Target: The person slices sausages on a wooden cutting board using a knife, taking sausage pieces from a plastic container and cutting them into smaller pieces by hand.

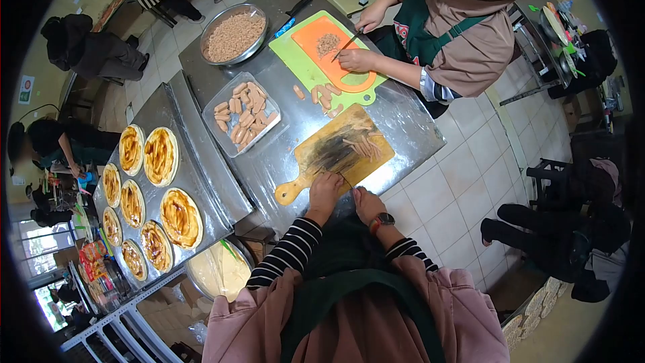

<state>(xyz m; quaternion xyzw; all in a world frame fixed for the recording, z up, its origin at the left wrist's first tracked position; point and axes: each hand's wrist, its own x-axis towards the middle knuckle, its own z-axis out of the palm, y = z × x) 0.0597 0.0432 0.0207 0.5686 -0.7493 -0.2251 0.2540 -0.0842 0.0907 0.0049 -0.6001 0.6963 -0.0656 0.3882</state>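
Observation:
A wooden cutting board (306, 144) with a rounded handle lies at the near edge of the metal table. Thin sausage strips (363, 147) are gathered on its right part. My left hand (325, 192) rests at the board's near edge with its fingers bent and pressed together; what is under them is hidden. Close beside it, my right hand (368, 206) is closed at the table edge, and what it grips cannot be made out. Beyond the board stands a clear plastic tub (213, 129) of whole sausages (247, 119).
Opposite, a co-worker's hands (358, 60) work with a knife (346, 46) on an orange board (306, 39) over a green one (285, 47). A steel bowl (262, 44) of minced filling stands behind the tub. Several brown-glazed dough rounds (181, 218) lie on the left table.

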